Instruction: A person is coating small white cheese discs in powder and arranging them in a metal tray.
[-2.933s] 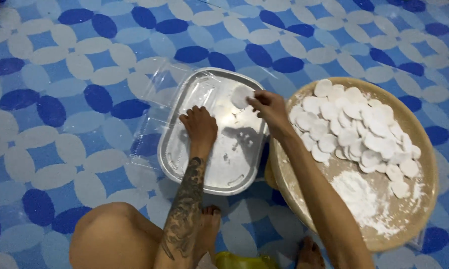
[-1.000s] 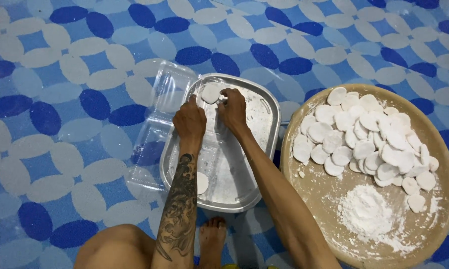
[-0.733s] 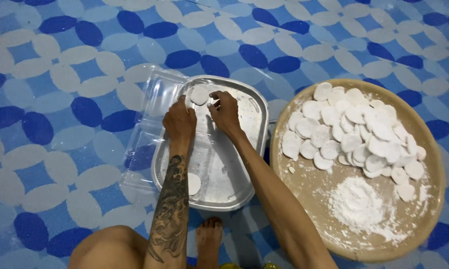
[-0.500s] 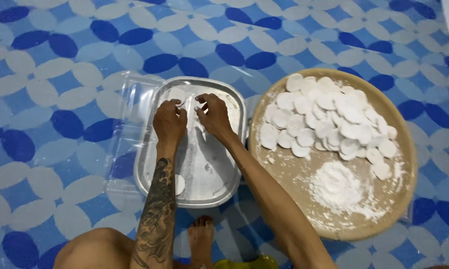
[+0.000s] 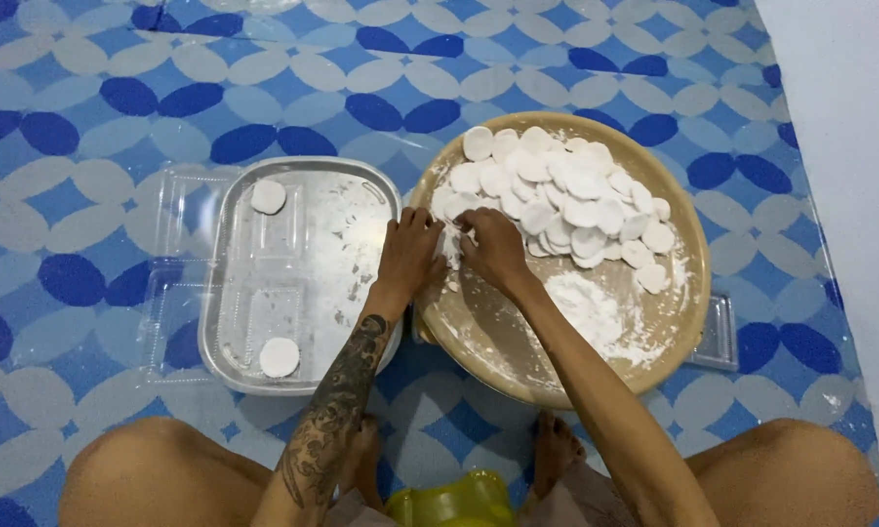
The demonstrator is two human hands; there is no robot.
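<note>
Reaching together, the left hand [image 5: 407, 256] and right hand [image 5: 495, 252] pinch one white disc [image 5: 456, 237] at the round tray's [image 5: 479, 332] pile; fingers curled on it. Only two discs [image 5: 279, 357] lie in the metal tray [image 5: 303, 283]; most remain heaped.

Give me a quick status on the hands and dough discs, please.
Both hands, left and right, at the discs on the round tray. Two discs on the metal tray. Nothing in the way.
</note>
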